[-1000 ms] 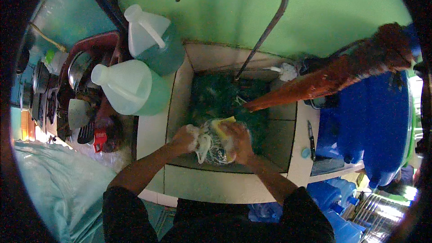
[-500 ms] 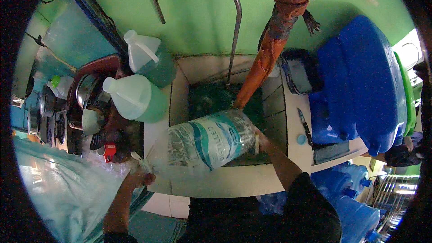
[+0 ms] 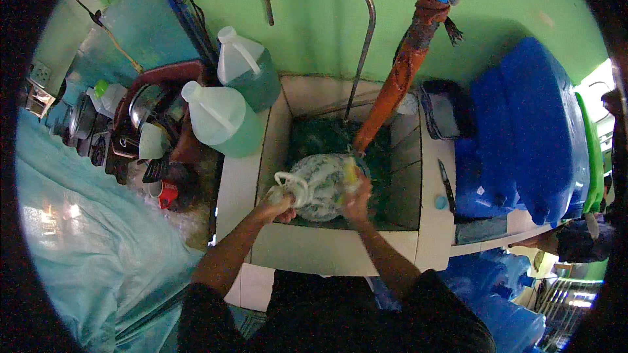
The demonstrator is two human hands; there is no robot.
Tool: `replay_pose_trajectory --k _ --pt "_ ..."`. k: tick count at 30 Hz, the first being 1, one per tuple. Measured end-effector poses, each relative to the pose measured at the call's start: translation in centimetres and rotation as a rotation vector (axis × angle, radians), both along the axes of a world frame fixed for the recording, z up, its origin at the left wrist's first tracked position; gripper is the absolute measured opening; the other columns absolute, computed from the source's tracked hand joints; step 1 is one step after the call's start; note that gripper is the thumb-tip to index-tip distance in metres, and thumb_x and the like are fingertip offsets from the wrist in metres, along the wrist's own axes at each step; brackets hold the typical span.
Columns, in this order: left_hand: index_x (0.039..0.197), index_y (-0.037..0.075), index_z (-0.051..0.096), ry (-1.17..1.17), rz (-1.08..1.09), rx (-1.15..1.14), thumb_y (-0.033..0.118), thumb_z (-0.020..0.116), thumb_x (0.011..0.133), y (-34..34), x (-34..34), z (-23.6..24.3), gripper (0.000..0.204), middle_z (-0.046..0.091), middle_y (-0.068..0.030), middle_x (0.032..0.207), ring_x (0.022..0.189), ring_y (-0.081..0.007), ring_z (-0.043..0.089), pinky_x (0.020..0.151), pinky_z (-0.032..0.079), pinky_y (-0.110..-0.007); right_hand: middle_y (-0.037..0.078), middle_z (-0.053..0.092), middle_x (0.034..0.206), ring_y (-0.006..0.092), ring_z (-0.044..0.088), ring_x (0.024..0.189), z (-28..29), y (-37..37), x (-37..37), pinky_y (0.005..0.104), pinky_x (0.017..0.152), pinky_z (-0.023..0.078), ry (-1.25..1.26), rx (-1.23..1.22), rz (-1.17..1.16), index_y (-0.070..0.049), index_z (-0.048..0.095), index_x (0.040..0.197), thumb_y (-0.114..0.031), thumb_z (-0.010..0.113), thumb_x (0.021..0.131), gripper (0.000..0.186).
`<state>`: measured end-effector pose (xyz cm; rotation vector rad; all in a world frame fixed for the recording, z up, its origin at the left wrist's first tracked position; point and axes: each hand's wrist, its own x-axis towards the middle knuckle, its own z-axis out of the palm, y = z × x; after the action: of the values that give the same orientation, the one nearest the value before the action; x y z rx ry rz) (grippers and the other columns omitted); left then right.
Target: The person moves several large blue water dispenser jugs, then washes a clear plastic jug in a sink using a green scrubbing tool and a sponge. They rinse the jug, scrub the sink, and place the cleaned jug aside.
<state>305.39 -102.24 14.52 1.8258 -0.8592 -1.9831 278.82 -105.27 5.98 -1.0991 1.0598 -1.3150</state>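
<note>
A large clear plastic water bottle (image 3: 322, 191), coated with white suds, stands tilted over the sink (image 3: 275, 131) with its neck toward me. My left hand (image 3: 278, 208) is closed round the neck, just below a white ring handle (image 3: 288, 179). Against the bottle's right side, my right hand (image 3: 356, 201) presses a yellow sponge (image 3: 351, 175), its fingers wrapped over it. Dark greenish water (image 3: 379, 180) lies in the tiled basin behind the bottle. The bottle's lower end is hidden from me.
Two jugs of green liquid (image 3: 226, 127) stand left of the sink, beside a brown dish tub (image 3: 186, 68). A curved metal faucet (image 3: 373, 26) and a cloth-wrapped pipe (image 3: 396, 85) reach the basin. On the right ledge lie a knife (image 3: 447, 186) and a blue cap (image 3: 440, 202), near big blue containers (image 3: 536, 131).
The bottle has swung from lying sideways across the sink's front edge to neck-toward-me over the basin. Both hands moved with it, the left one inward to the right.
</note>
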Motion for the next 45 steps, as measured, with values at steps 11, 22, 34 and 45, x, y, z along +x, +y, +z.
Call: replay_pose_trajectory --k 11,22,34,45 --pt "0.095 0.004 0.064 -0.347 -0.151 -0.837 0.035 0.062 0.091 -4.0 -4.7 -6.8 0.031 0.064 -0.0061 0.068 0.050 -0.0178 0.061 0.044 0.051 -0.036 0.021 0.054 0.128 0.0427 0.052 0.118 5.2 -7.9 -1.8 0.0489 0.099 0.042 1.104 -0.144 0.106 -0.005 0.049 0.136 -0.016 0.065 0.075 0.064" --pt "0.093 0.007 0.069 -0.033 -0.132 -0.172 0.053 0.063 0.088 -7.1 -10.7 4.4 0.046 0.061 -0.0052 0.067 0.045 -0.0150 0.053 0.036 0.042 -0.033 0.017 0.062 0.113 0.0330 0.063 0.102 5.9 -4.8 -5.6 0.0402 0.087 0.051 0.712 -0.093 -0.063 -0.001 0.056 0.125 -0.015 0.060 0.086 0.042" --pt "0.126 0.007 0.050 0.384 0.419 -0.846 0.023 0.053 0.099 -10.5 -13.8 -5.2 0.032 0.060 -0.0102 0.118 0.101 -0.0246 0.062 0.087 0.052 -0.041 0.014 0.055 0.124 0.0376 0.055 0.115 6.0 -6.9 -4.3 0.0513 0.098 0.046 1.100 -0.899 0.083 -0.011 0.061 0.120 -0.021 0.080 0.063 0.061" --pt "0.142 0.003 0.036 0.215 0.377 -0.987 0.018 0.062 0.090 -9.3 -12.8 -3.0 0.060 0.051 -0.0155 0.128 0.118 -0.0276 0.053 0.099 0.046 -0.040 0.016 0.067 0.107 0.0330 0.065 0.096 12.6 -19.8 -20.9 0.0409 0.085 0.051 0.730 -0.464 -0.400 -0.001 0.057 0.116 -0.019 0.070 0.079 0.043"
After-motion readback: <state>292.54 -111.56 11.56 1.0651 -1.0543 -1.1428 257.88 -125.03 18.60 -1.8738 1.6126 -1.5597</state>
